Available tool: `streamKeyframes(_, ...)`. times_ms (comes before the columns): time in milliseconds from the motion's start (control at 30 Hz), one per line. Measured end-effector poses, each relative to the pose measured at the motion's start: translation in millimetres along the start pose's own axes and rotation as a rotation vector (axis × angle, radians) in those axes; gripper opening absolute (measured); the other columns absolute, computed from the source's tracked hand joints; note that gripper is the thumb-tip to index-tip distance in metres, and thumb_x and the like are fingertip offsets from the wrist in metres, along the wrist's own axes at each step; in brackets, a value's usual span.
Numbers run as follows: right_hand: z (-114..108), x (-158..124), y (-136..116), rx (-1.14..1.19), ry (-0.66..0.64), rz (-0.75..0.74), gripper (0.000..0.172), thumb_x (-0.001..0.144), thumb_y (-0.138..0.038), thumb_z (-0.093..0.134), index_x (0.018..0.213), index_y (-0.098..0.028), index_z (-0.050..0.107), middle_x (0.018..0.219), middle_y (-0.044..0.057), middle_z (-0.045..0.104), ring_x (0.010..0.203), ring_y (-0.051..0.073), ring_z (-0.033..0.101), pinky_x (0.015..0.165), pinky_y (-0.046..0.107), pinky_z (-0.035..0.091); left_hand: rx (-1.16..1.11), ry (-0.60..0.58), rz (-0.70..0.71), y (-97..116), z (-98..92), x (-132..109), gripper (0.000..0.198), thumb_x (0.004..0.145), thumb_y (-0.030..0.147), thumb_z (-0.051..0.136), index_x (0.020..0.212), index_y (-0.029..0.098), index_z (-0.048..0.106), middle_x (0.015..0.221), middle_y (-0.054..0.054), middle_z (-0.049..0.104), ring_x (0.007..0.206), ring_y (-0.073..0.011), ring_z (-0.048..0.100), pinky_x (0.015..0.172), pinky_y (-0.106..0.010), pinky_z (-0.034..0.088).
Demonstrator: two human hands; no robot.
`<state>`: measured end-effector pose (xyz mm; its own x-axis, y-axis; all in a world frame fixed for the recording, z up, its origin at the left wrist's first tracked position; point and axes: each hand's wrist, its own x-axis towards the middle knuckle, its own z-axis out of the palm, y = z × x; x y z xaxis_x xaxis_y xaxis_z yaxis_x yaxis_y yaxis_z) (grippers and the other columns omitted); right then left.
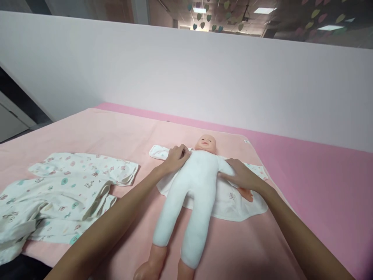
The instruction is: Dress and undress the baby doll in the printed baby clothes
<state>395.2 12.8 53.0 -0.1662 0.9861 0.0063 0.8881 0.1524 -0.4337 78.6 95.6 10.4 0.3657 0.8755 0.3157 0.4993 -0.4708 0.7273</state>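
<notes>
A baby doll (201,171) with a white cloth body lies on its back, its head away from me. Beneath it is spread a white baby shirt (247,204), one sleeve out to the left and a patterned part showing at the right. My left hand (175,158) is closed, fingers pinched together at the doll's shoulder on the left, beside the shirt's collar; what lies between the fingertips is hidden. Fingers and thumb of my right hand (243,175) wrap round the doll's arm (225,166) on the right. The doll's hand (246,193) pokes out below my palm.
Patterned baby clothes (67,190) lie loosely folded at the left. A pale pink sheet (122,126) covers most of the pink surface (329,186). Behind it runs a white partition wall (186,74), with glass above. Dark cloth (26,268) shows at the lower left.
</notes>
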Motion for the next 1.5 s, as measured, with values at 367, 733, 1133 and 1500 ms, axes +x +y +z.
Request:
streamKeyframes(367,21,0,72,0.173,0.086,0.100,0.026,0.083,-0.039,0.067,0.104,-0.025,0.061,0.091,0.001,0.067,0.077,0.019,0.060,0.066,0.030,0.043,0.416,-0.068,0.219,99,37.7,0,0.044,0.099,0.053,0.058,0.127,0.019,0.057,0.134,-0.015,0.063,0.126,-0.0346,0.054,0.107,-0.049,0.042)
streamKeyframes(733,31,5,79,0.055,0.092,0.100,0.015,0.087,-0.034,0.063,0.095,-0.025,0.053,0.087,0.002,0.067,0.074,0.020,0.057,0.063,0.030,0.036,0.540,-0.687,0.606,121,82.2,60,0.042,0.103,0.056,0.055,0.135,0.031,0.063,0.115,-0.008,0.071,0.104,-0.0279,0.066,0.086,-0.035,0.043)
streamKeyframes(1133,38,-1,52,-0.060,0.102,0.173,0.029,0.096,-0.051,0.059,0.085,-0.024,0.056,0.089,0.005,0.068,0.082,0.025,0.064,0.067,0.034,0.042,0.354,-0.462,0.403,116,36.6,61,0.055,0.102,0.070,0.044,0.127,0.026,0.065,0.111,-0.007,0.072,0.100,-0.0281,0.067,0.088,-0.037,0.042)
streamKeyframes(1500,20,4,76,0.124,0.242,0.278,0.026,0.099,-0.034,0.043,0.074,-0.024,0.042,0.075,0.002,0.058,0.071,0.019,0.051,0.063,0.031,0.034,0.495,-0.423,0.432,110,21.6,66,0.042,0.093,0.061,0.056,0.092,0.021,0.069,0.092,-0.008,0.070,0.091,-0.0280,0.066,0.079,-0.036,0.040)
